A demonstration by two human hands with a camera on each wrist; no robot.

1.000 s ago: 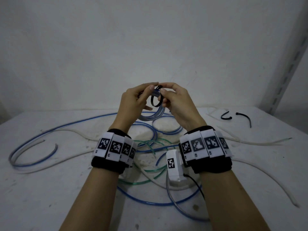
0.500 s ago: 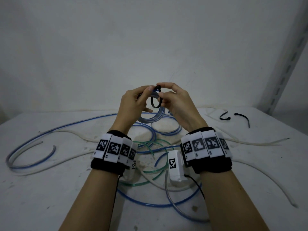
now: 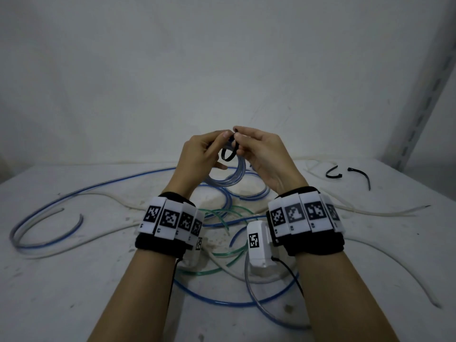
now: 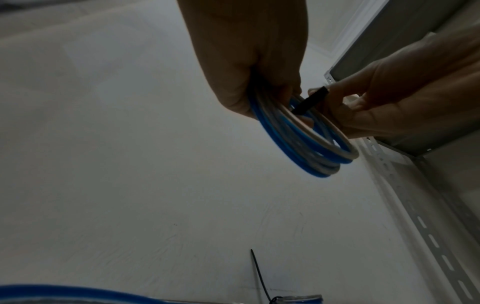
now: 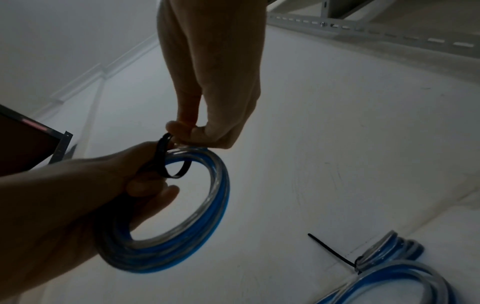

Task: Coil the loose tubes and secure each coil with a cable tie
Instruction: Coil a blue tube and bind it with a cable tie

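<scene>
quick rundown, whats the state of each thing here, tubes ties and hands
blue coil: wound, held off the table
black cable tie: looped round the coil, loop slack
left hand: grips the coil
right hand: pinches the tie
tied coil: on the table, tie cinched, tail sticking out
spare ties: loose on the table
green tube: uncoiled
white tube: uncoiled

The head view looks forward and down across the stained white tabletop (image 3: 74,280) toward the wall. Both wrist views look up, close, from below. All three share the blue-and-clear coiled plastic tube (image 3: 230,177) (image 4: 306,144) (image 5: 182,226).
</scene>
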